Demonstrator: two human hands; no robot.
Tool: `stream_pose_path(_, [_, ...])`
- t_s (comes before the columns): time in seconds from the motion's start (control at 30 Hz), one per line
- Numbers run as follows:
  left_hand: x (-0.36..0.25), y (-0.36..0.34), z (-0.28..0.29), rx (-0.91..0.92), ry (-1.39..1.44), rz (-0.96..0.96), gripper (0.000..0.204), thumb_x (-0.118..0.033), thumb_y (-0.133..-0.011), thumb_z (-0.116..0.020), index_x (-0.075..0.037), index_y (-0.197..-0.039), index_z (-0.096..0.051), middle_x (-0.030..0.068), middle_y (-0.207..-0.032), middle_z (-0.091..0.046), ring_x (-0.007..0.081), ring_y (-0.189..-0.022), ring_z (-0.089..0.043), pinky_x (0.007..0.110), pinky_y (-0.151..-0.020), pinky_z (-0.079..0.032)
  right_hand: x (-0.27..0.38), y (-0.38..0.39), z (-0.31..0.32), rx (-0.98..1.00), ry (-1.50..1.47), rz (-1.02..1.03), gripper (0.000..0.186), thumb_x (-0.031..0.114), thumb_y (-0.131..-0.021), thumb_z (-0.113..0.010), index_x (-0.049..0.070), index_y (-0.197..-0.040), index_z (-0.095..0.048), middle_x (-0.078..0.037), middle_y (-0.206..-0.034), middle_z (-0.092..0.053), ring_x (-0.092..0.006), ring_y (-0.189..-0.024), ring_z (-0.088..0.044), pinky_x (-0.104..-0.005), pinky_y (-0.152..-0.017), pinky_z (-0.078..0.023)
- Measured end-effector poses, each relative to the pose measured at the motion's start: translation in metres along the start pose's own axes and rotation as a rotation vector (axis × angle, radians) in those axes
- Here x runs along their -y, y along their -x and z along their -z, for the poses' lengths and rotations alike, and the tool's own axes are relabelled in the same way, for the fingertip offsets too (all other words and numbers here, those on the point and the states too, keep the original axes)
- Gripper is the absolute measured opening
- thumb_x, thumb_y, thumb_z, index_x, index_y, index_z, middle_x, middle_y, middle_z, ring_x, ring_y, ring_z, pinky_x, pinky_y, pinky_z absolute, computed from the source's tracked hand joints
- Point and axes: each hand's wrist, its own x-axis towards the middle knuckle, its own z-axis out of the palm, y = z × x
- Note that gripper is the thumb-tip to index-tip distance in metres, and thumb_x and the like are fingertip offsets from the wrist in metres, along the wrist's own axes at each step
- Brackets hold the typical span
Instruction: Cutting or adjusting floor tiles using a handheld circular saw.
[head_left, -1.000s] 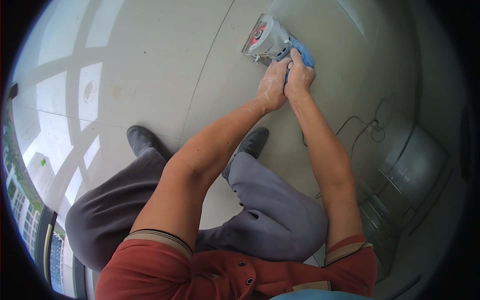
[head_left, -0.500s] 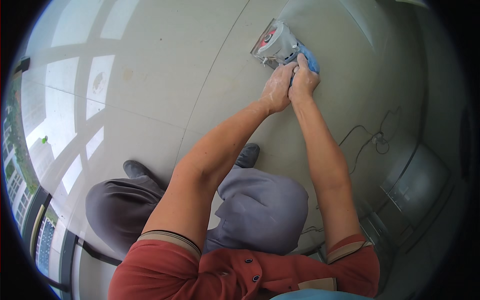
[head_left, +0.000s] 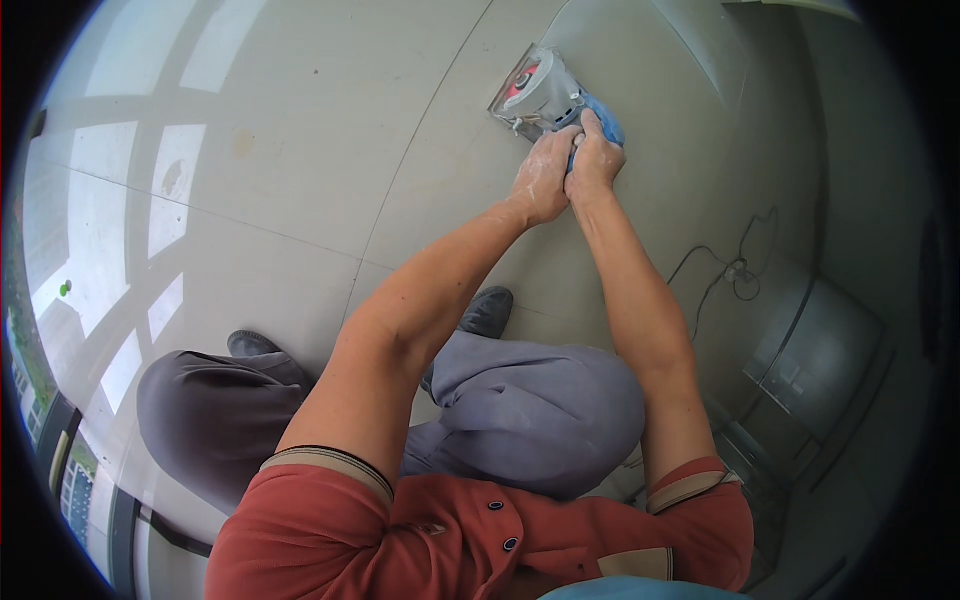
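A handheld tile saw with a grey, dusty blade guard and a blue motor body stands on the tiled floor at the far upper middle. Its flat base plate rests against the tiles. My left hand, whitened with dust, is closed round the near end of the saw. Close beside it, my right hand wraps the blue body, thumb along the top. Both arms reach forward, nearly straight. The blade's lower edge is hidden under the guard.
Pale glossy floor tiles with dark joint lines spread around, reflecting windows at the left. A thin cable lies coiled at the right, near a shiny grey panel. My bent knees in grey trousers are below my arms.
The saw and both hands sit slightly further left in the picture, as does the floor around them. My grip is the same.
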Motion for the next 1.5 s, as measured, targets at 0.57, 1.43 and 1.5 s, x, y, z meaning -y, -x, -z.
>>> stream_pose_path(0.57, [-0.008,0.003,0.000,0.003,0.003,0.041,0.064,-0.018,-0.080,-0.070,-0.007,-0.137,-0.043,0.0206,-0.129,-0.055,0.0421,-0.122,-0.050,0.047,-0.103,-0.042,0.008,0.003,0.002,0.009,-0.032,-0.052,0.021,0.012,-0.091,-0.071,0.004,-0.074,-0.062,0.002,-0.070,-0.056,-0.0093,-0.058,-0.051,-0.0283,-0.050,-0.039])
stream_pose_path(1.43, [-0.016,0.000,0.004,-0.006,0.011,0.060,0.062,-0.012,-0.078,-0.071,-0.009,-0.133,-0.043,0.0185,-0.119,-0.057,0.0404,-0.116,-0.051,0.048,-0.101,-0.042,0.021,0.012,-0.004,0.005,-0.038,-0.145,0.018,0.013,-0.095,-0.067,0.009,-0.078,-0.061,0.004,-0.068,-0.052,-0.0081,-0.056,-0.051,-0.0248,-0.050,-0.042])
stream_pose_path(1.5, [-0.017,0.000,0.003,-0.002,0.009,0.058,0.062,-0.012,-0.078,-0.071,-0.009,-0.133,-0.043,0.0186,-0.119,-0.057,0.0405,-0.116,-0.051,0.048,-0.101,-0.042,0.018,0.007,0.001,0.009,-0.035,-0.151,0.016,0.013,-0.095,-0.066,0.008,-0.081,-0.062,0.004,-0.069,-0.053,-0.0081,-0.056,-0.051,-0.0248,-0.051,-0.042])
